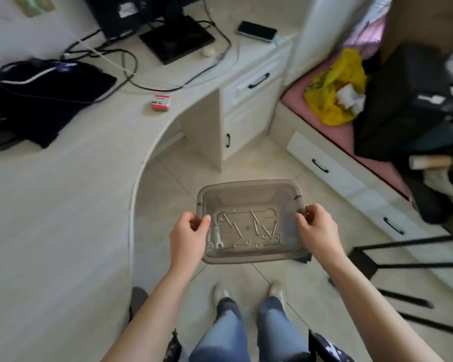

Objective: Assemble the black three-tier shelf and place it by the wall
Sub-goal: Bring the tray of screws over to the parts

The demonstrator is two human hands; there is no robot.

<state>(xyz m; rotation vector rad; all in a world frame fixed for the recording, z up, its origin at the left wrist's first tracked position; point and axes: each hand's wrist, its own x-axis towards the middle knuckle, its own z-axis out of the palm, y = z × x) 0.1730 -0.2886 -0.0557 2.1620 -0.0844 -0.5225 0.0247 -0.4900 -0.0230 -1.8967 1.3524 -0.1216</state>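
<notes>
Holding a clear plastic tub (249, 186) above the tiled floor (246, 163), left hand (191, 236) and right hand (317, 231) each curled over a short rim. Contents: loose screws (254, 224), washers (247, 242), small wrench (218, 239); likely light, prone to slide if tipped. Black shelf frame (416, 264) lay on the floor at right; probably stiff, light metal, best lifted by its bars. Curved pale desk (50, 218) stood left, carrying cables (131, 64) and a monitor base (177, 39).
</notes>
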